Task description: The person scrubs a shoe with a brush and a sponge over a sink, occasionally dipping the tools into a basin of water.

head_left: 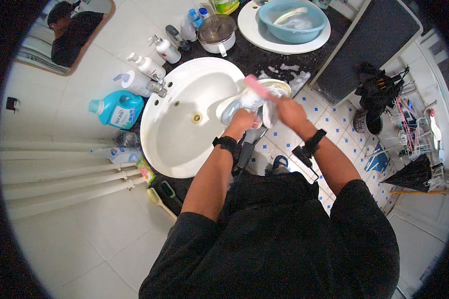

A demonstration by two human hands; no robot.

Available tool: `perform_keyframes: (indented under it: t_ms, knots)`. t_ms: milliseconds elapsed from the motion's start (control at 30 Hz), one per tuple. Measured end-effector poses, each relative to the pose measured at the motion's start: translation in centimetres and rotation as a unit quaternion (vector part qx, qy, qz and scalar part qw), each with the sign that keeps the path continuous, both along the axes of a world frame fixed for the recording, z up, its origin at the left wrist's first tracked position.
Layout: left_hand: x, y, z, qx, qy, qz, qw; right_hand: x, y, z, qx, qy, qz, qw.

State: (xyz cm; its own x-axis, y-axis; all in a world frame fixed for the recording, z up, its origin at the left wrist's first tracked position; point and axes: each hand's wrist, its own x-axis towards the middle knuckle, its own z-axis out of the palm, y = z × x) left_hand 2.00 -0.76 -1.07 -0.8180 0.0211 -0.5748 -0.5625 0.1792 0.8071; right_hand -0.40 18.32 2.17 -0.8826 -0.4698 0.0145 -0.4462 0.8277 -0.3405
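Observation:
Over the right rim of the white oval sink (157, 144), a pale shoe (228, 109) with white suds on it is tilted in my left hand (243, 121), whose fingers are closed on it. My right hand (291, 115) grips a pink brush (258, 88), slightly smeared by motion, its head over the foamy part of the shoe. The underside of the brush and part of the shoe are hidden by foam and my hands. More foam (299, 79) lies on the dark counter beside the sink.
A light blue basin (284, 35) with a pale object and suds sits on a white oval sink behind. A lidded pot (217, 32), pump bottles (164, 50) and a teal detergent jug (117, 110) line the wall. A long-handled brush (154, 196) lies at the near left.

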Motion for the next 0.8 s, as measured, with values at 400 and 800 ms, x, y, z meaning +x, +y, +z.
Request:
perform_keyframes:
  t_ms: [400,800]
  knots:
    - [0.9,0.2,0.5,-0.048,-0.003,-0.009,0.999,0.7,0.2,0.7,-0.011,-0.002,-0.106,0.994]
    - [1.1,0.6,0.7,0.015,-0.028,0.033,0.999,0.8,3.9,-2.1,-0.034,0.029,-0.154,0.987]
